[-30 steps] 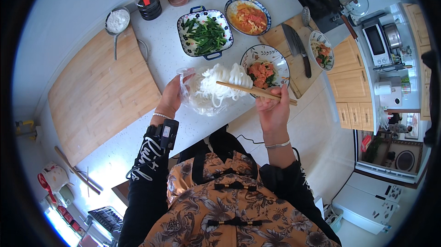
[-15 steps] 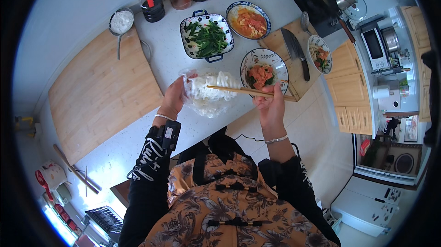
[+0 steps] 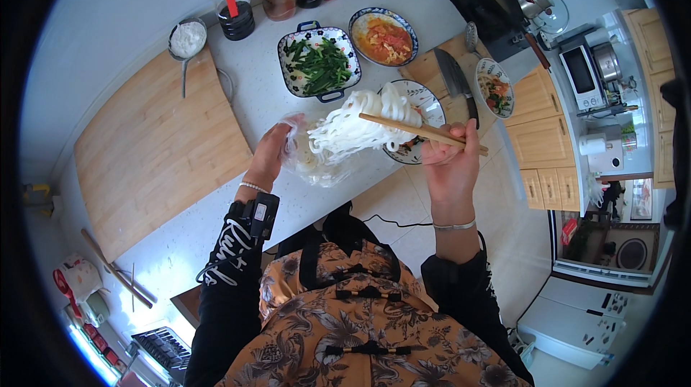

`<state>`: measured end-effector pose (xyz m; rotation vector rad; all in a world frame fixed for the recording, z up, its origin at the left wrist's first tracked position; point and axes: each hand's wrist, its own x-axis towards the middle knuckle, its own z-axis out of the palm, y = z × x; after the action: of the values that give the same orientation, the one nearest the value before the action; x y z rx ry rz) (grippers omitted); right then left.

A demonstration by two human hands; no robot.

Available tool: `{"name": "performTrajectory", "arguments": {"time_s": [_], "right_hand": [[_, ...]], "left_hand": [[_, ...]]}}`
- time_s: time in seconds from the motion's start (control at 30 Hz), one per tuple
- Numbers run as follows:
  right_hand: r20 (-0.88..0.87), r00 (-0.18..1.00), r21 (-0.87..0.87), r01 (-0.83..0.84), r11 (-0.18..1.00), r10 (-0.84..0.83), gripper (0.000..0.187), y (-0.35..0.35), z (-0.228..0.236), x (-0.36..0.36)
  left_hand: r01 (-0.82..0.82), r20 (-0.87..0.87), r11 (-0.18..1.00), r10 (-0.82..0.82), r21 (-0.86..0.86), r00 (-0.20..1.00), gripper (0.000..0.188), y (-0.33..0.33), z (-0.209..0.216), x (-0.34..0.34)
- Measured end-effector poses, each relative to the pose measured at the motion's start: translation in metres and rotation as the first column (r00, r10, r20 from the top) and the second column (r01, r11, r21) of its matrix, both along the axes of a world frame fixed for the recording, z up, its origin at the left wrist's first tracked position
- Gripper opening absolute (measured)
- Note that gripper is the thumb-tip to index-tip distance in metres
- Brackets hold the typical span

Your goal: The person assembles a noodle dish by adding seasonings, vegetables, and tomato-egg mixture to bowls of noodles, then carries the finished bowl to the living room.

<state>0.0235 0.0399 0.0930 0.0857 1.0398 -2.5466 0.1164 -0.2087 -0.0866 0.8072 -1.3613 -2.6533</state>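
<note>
Right hand [image 3: 453,164] closed around wooden chopsticks [image 3: 403,125], a person held white noodles [image 3: 349,128] partly over a patterned bowl [image 3: 430,101] as the left hand [image 3: 268,149] gripped a clear plastic bag [image 3: 324,171] above the tabletop [image 3: 187,237]. Apparently mid-transfer, the noodles called for a steady hold.

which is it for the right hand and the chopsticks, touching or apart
Touching: the head view shows the right hand gripping the chopsticks toward their rear end.
</note>
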Motion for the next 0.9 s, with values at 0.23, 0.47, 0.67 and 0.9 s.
{"name": "performTrajectory", "arguments": {"time_s": [0.23,0.47,0.67,0.9], "right_hand": [[-0.04,0.999,-0.063,0.019,0.998,-0.021,0.039,-0.001,0.035,-0.006],[-0.139,0.99,-0.131,-0.025,0.991,0.006,0.037,0.003,0.074,-0.013],[-0.188,0.982,-0.196,-0.002,0.981,-0.036,0.031,0.019,0.101,-0.033],[-0.295,0.95,-0.241,0.032,0.97,-0.105,0.028,0.047,0.12,-0.053]], "left_hand": [[0.013,-0.019,0.998,-0.014,-0.054,1.0,0.037,-0.001,-0.001,0.001],[0.013,-0.03,0.999,-0.014,-0.045,0.999,0.038,0.001,0.0,0.0],[0.04,-0.005,0.997,-0.04,-0.064,0.999,0.04,0.002,0.001,-0.001],[0.051,-0.006,0.996,-0.052,-0.072,0.999,0.042,0.002,0.002,-0.004]]}}
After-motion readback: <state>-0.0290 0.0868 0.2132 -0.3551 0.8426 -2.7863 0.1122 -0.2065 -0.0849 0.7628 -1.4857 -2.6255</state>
